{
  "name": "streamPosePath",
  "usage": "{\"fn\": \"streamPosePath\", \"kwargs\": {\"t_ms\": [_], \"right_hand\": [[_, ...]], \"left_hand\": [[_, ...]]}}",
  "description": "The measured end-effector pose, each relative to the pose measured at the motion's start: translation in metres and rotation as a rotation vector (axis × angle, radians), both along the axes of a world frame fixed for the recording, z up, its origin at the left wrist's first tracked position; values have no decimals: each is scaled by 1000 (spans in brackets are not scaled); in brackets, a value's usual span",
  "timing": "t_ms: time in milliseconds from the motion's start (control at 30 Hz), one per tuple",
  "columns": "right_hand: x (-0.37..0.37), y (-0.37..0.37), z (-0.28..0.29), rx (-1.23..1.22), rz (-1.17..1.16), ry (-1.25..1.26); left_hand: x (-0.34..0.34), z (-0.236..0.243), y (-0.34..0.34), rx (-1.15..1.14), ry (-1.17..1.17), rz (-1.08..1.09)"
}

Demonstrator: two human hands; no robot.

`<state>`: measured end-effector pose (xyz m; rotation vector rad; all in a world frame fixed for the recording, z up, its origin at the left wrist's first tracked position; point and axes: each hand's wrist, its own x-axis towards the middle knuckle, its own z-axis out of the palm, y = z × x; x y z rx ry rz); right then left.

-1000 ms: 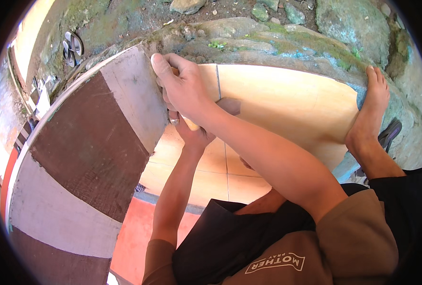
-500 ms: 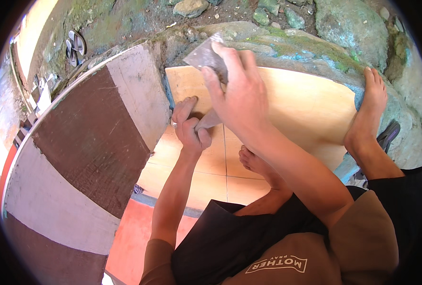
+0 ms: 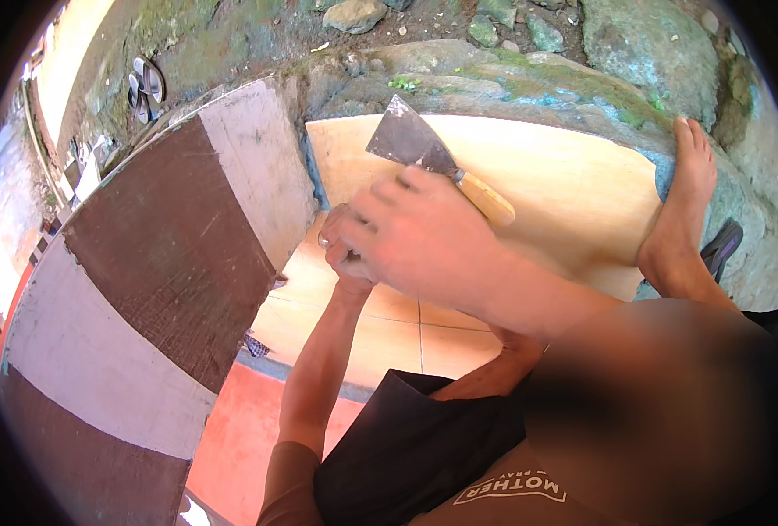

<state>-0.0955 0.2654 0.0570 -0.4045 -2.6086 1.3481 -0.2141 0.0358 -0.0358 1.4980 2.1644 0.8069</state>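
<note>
A putty knife (image 3: 413, 138) with a wooden handle and a stained metal blade lies on the tan tiled ledge (image 3: 573, 184), just beyond my right hand. My right hand (image 3: 411, 232) reaches across over my left, its fingers bent and slightly blurred, so their grip is unclear. Beneath it, my left hand (image 3: 347, 241) is closed, with a ring on one finger. Whatever it holds is mostly covered by the right hand.
A low wall with brown and pale painted bands (image 3: 165, 241) curves along the left. Mossy stones (image 3: 494, 83) border the ledge's far edge. My bare foot (image 3: 691, 188) rests at the right, beside a dark sandal (image 3: 722, 245). Another pair of sandals (image 3: 146, 86) lies far left.
My right hand has let go of the putty knife, which now lies on the tiles. That hand has come down and left onto my left hand, covering the grey piece seen there before.
</note>
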Motion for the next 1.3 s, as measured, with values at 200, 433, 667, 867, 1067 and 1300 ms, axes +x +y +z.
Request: {"fn": "streamPosePath", "kwargs": {"t_ms": [200, 433, 667, 867, 1067, 1300], "right_hand": [[12, -37, -8, 134, 125, -236], [-32, -2, -5, -685, -604, -78], [-109, 0, -30, -921, -889, -21], [-120, -8, -26, -1070, -876, 18], [-126, -2, -41, -1033, -947, -43], [-130, 18, -54, -844, -869, -71]], "left_hand": [[1, 0, 18, 223, 108, -68], [5, -19, -3, 137, 547, 74], [6, -2, 33, 139, 188, 23], [11, -4, 16, -33, 234, 36], [5, -12, 11, 58, 244, 78], [8, 5, 33, 73, 205, 83]]}}
